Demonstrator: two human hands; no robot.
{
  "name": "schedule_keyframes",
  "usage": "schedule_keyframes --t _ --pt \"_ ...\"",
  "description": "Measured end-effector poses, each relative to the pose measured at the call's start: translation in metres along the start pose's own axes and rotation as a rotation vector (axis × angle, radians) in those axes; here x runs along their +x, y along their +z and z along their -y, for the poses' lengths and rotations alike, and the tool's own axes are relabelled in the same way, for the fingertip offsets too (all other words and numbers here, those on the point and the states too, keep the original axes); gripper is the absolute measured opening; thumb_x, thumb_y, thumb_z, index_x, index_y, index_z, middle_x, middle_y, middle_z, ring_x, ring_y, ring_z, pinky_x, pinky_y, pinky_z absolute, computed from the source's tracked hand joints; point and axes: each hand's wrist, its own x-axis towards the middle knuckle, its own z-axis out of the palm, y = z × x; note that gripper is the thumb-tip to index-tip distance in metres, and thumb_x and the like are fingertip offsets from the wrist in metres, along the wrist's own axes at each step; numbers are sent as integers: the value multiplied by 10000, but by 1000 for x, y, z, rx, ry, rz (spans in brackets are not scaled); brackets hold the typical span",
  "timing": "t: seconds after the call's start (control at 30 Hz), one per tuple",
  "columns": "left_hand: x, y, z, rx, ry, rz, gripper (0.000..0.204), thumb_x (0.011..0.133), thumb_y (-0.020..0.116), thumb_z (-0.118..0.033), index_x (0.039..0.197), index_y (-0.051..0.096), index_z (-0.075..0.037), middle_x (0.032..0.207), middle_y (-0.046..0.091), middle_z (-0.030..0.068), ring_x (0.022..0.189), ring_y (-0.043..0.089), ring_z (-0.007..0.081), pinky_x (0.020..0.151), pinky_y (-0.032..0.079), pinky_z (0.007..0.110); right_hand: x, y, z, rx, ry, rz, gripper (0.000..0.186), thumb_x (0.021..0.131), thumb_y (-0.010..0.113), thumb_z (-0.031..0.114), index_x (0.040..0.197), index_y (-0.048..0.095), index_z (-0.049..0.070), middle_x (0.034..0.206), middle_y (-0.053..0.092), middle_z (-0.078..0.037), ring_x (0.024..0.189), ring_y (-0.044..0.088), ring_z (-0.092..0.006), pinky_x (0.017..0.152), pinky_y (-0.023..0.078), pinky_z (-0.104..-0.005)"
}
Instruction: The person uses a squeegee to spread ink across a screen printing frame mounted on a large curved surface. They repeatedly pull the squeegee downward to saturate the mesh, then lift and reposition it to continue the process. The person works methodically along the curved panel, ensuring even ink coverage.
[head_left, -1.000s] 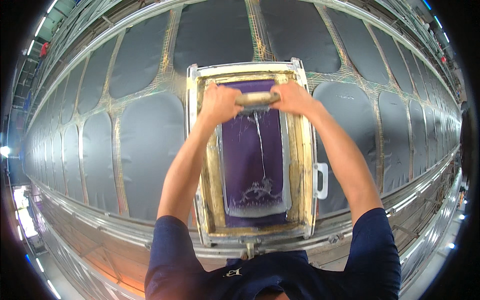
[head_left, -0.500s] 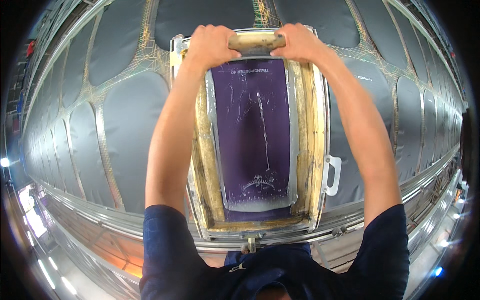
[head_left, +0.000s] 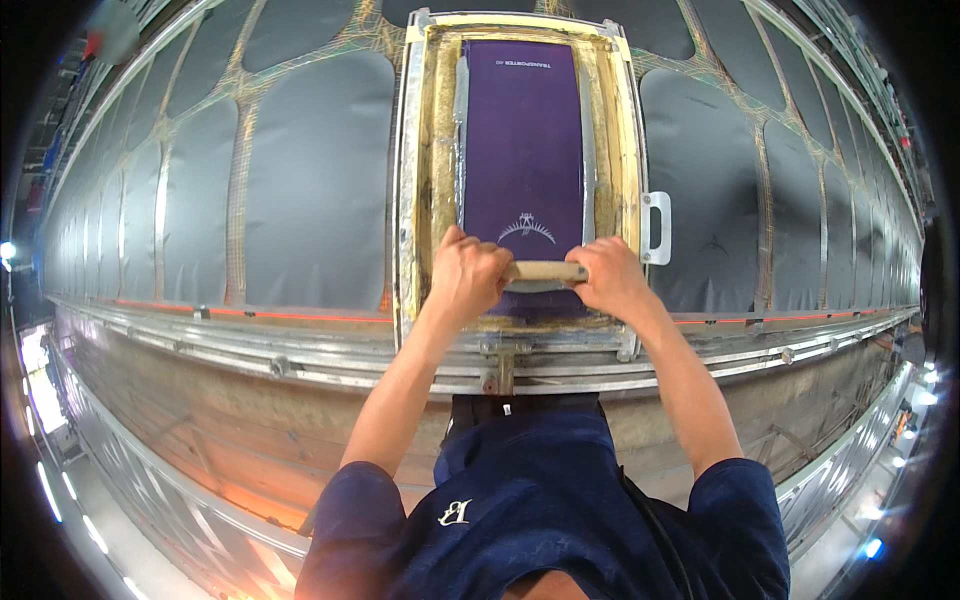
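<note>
A screen-printing frame (head_left: 428,120) with aluminium edges and worn yellow borders lies over dark grey fabric panels. Its purple middle (head_left: 522,140) shows a pale arched emblem and small lettering at the top. A wooden-handled squeegee (head_left: 543,270) lies across the lower part of the screen. My left hand (head_left: 468,272) is closed round the left end of its handle, and my right hand (head_left: 607,272) grips the right end. A white plastic side handle (head_left: 656,226) sticks out from the frame's right edge, untouched.
Rows of grey panels (head_left: 310,180) on a netted backing run along a long table to both sides. Metal rails (head_left: 750,352) follow the near edge, just in front of my body. A lower metal structure and lights show toward the rim.
My hands have pulled the squeegee from the screen's far end down to its near end. The frame sits higher in the picture, and less pale residue shows on the purple area.
</note>
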Motion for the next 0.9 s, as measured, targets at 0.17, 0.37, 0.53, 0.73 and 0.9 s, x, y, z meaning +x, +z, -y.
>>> schedule_keyframes --t 0.17,0.37,0.53,0.73,0.9 --pt "-31 1 -23 48 -58 -32 164 780 797 -262 881 749 -142 887 720 15 904 663 209 929 429 399 -13 7 -29 388 -142 -235 329 855 780 315 1068 739 67 1027 729 -157 1017 666 -332 912 500 -466" --pt "-34 7 -21 140 -53 131 229 711 756 -167 937 742 -137 925 694 16 971 627 215 949 425 388 35 5 -136 205 602 -842 284 972 646 317 1032 689 44 988 722 -179 947 674 -380 850 505 -474" --pt "-45 8 -21 32 -20 -41 229 651 754 -157 875 710 -140 886 674 -4 904 630 197 898 430 350 23 1 -148 246 460 -770 303 974 659 325 930 665 25 845 694 -164 783 657 -326 745 497 -437" --pt "-67 -21 8 -66 -61 -147 268 650 749 -156 917 727 -150 914 693 -9 929 649 212 905 431 362 32 -29 -95 256 331 -928 311 958 710 294 837 643 15 703 643 -94 642 573 -167 636 476 -369" --pt "-123 -77 114 69 -180 -31 166 709 771 -191 870 748 -159 895 714 -6 935 667 206 900 443 409 113 48 18 487 385 -946 243 923 733 261 852 672 36 801 703 -119 765 684 -245 733 519 -385"
